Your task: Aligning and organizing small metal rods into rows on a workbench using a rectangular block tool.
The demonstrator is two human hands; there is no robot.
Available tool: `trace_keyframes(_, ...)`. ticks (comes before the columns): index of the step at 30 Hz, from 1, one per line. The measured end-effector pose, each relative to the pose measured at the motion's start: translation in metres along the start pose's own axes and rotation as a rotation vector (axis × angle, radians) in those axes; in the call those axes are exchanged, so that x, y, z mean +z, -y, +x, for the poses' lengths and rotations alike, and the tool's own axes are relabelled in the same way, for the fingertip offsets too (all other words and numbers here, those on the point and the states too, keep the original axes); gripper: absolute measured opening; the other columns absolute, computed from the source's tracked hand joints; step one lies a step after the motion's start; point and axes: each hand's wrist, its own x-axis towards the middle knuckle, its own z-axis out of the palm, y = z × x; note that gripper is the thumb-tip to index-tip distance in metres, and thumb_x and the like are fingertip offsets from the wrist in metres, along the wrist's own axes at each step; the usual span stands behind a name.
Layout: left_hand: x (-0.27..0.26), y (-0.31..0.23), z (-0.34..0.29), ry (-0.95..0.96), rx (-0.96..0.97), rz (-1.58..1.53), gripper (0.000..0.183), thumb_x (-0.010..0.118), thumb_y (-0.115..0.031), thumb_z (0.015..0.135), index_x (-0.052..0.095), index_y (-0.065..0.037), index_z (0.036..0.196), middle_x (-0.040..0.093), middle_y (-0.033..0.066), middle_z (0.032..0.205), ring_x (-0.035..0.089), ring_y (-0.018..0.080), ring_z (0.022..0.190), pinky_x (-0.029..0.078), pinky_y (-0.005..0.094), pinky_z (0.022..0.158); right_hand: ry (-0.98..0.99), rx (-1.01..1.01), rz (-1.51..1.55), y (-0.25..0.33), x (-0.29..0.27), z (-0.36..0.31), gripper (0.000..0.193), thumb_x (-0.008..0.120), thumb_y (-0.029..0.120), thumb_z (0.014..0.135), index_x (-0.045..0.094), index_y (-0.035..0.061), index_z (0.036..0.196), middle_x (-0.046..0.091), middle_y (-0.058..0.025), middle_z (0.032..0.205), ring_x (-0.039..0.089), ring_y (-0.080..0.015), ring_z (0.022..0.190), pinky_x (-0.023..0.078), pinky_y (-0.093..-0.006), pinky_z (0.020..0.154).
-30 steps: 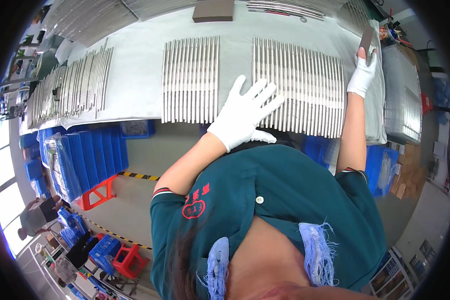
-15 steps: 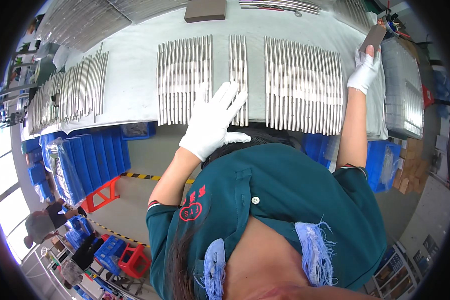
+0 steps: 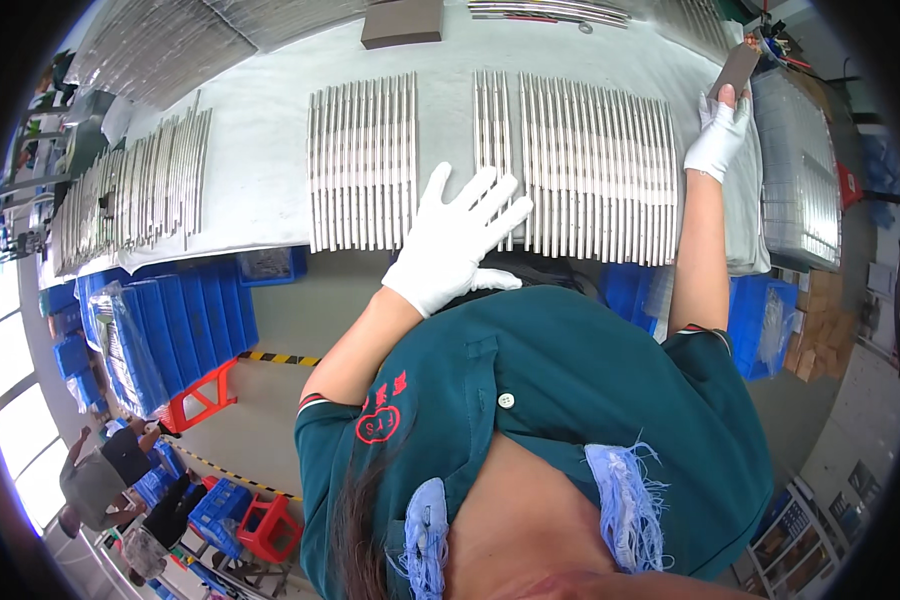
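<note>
My left hand (image 3: pixel 460 240), in a white glove, lies with fingers spread over the lower part of a narrow group of metal rods (image 3: pixel 492 115). Close to its right is a wide row of similar rods (image 3: pixel 598 170), and across a gap on the left is another row of rods (image 3: pixel 363 160). My right hand (image 3: pixel 717 140), gloved with a bare thumb tip, grips a flat grey-brown block (image 3: pixel 735 72) at the table's right side.
Uneven metal rods (image 3: pixel 135 190) lie at the table's left end. A second brown block (image 3: pixel 402 24) sits at the far edge beside long thin rods (image 3: pixel 550 12). A clear plastic-wrapped stack (image 3: pixel 800 170) stands at the right. Blue bins (image 3: pixel 185 320) are below left; people are behind.
My left hand has slid right, and the narrow rod group has moved right with it, close to the wide row. My right hand still holds the block.
</note>
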Motion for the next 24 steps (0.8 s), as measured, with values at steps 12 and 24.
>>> trace_keyframes(12,-0.008,0.0,0.003,-0.037,-0.1,0.073,0.092,0.069,-0.062,0.07,0.046,-0.011,0.143,0.045,0.0166,0.145,0.038,0.0323,0.138,0.02,0.0563,0.115,0.0,-0.011,-0.02,0.0,0.001,-0.001,0.076,0.069,0.031,0.092,0.029,-0.0006,0.148,0.044,-0.0115,0.137,0.056,-0.022,0.114,0.052,-0.0374,0.095)
trace_keyframes(24,0.01,-0.014,0.042,0.005,0.163,-0.002,0.092,0.065,-0.065,0.072,0.043,-0.014,0.146,0.046,0.0127,0.146,0.037,0.0308,0.139,0.022,0.0585,0.115,0.026,0.006,0.033,0.004,0.004,-0.005,0.08,0.072,0.029,0.091,0.028,-0.0037,0.149,0.035,-0.0169,0.15,0.053,-0.0205,0.119,0.052,-0.0331,0.094)
